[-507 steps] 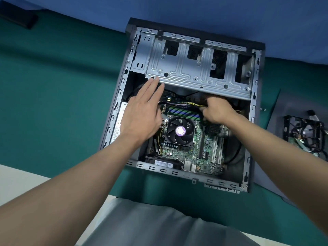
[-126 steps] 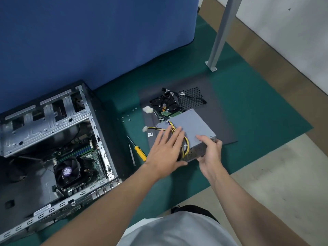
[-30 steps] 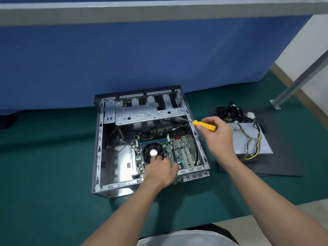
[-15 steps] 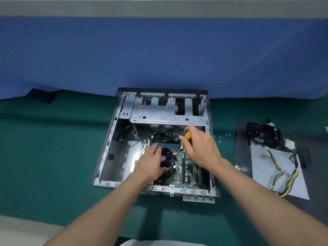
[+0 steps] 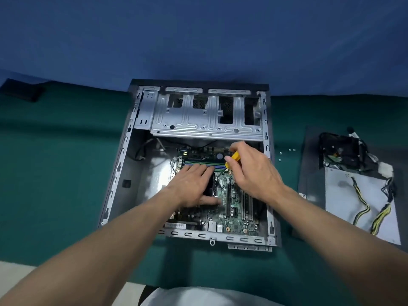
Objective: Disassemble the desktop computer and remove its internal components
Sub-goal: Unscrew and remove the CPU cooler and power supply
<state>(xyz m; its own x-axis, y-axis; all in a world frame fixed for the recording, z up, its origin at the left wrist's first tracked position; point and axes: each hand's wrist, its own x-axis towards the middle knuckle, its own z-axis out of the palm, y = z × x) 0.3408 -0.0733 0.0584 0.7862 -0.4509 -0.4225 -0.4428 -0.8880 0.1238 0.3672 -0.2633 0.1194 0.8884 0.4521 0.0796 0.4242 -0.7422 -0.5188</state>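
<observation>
We're inside the case (image 5: 117,173) now. It lies open side up on the green floor (image 5: 55,173), with the motherboard (image 5: 234,208) flat in its base and the RAM (image 5: 198,162) seated just above our fingers. The left hand (image 5: 194,188) lies flat, fingers straight, across the cooler (image 5: 210,186), holding nothing, just pressing. The right hand (image 5: 254,175) is curled round the yellow screwdriver (image 5: 234,159), whose shaft angles down towards the cooler's far right corner. We can't make out whether the tip is in a screw head. By our reading, the step here is freeing the cooler. To do it well, we seat the tip square and upright before turning and press straight down so it can't skid onto the board. We should loosen the corners a little at a time, crosswise, while the flat hand steadies the block against tipping. The fan lead wants unplugging before any lift. Beyond the board, the drive cage (image 5: 198,122) is empty at the far end. Off to the right, well apart from the case, the power supply (image 5: 357,195) rests on a dark mat (image 5: 311,173). Loose screws (image 5: 284,152) lie on the floor between mat and case, and the next ones should go there too.
</observation>
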